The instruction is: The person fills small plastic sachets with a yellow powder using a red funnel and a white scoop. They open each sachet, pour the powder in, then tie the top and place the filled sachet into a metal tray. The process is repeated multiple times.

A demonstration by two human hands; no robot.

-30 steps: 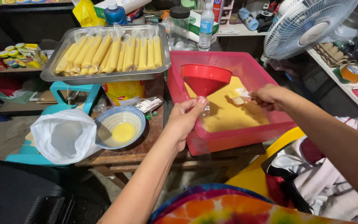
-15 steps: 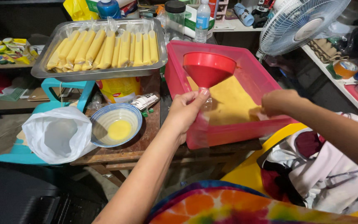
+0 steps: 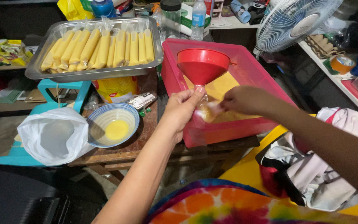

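My left hand (image 3: 182, 108) grips the neck of a red funnel (image 3: 203, 65), holding it upright over a red plastic tub (image 3: 257, 121) of yellow liquid. A thin clear plastic bag (image 3: 204, 112) hangs under the funnel's spout. My right hand (image 3: 245, 99) pinches that bag just right of the spout, inside the tub. A metal tray (image 3: 92, 74) at the back left holds several long filled yellow bags lying side by side.
A blue-rimmed bowl (image 3: 112, 124) with a little yellow liquid sits on the wooden table beside a white plastic bag (image 3: 52, 135). A white fan (image 3: 295, 23) stands at the back right. Bottles and jars line the back. Cloth bags lie at the lower right.
The view moved closer. My left hand went from open above the tub rim to gripping the funnel's neck. My right hand moved left to the bag under the spout.
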